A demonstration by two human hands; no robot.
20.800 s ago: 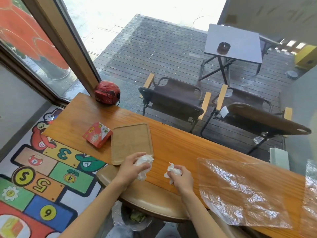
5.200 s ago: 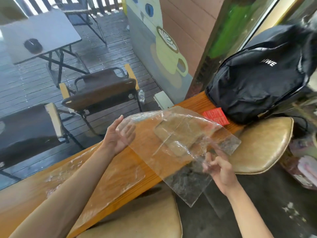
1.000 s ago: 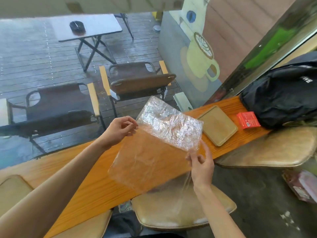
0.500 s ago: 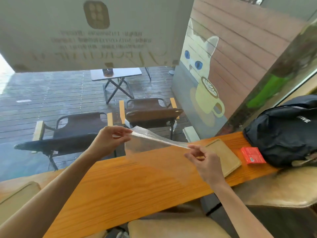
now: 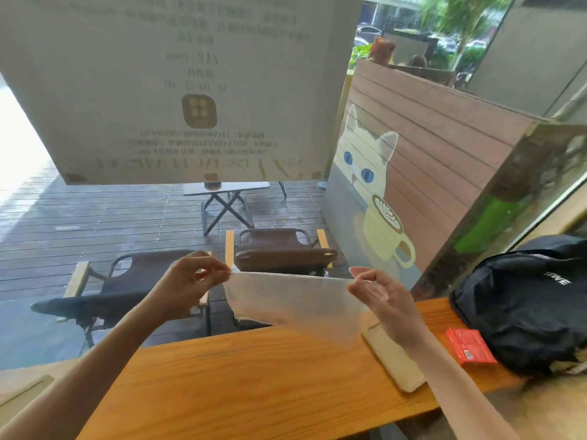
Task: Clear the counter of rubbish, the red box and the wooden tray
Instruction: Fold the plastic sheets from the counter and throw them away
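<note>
A clear plastic sheet [image 5: 295,300] hangs stretched above the wooden counter [image 5: 254,382]. My left hand [image 5: 187,287] pinches its upper left corner and my right hand [image 5: 384,296] pinches its upper right corner. The wooden tray [image 5: 394,360] lies on the counter to the right, partly hidden by my right forearm. The red box [image 5: 470,346] lies flat just right of the tray, touching a black backpack.
A black backpack [image 5: 527,300] sits at the counter's right end. Beyond the window are two folding chairs [image 5: 279,252], a small table [image 5: 225,188] and wet decking. A large printed sign [image 5: 190,90] hangs on the glass above. A stool edge [image 5: 22,392] shows at lower left.
I have raised the plastic sheet higher and pulled it taut between both hands. My view has tilted upward, showing more of the window sign.
</note>
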